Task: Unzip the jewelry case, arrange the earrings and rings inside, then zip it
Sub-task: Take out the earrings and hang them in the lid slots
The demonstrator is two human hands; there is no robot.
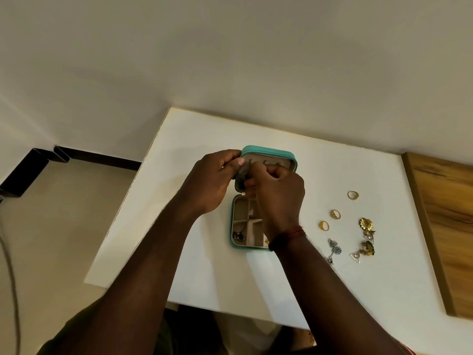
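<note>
Head view, left hand (212, 183) gripping teal case lid (268, 151), right hand (281, 194) pinching dark earring (245, 179), 3 rings (335, 214) nearby

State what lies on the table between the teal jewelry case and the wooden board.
Head view: three gold rings, a silver earring and two gold flower earrings lie loose there.

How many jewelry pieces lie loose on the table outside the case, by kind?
Gold rings: 3
Gold flower earrings with triangle drops: 2
Silver earring cluster: 1 (possibly a pair; too small to tell)
Total: 6
</note>
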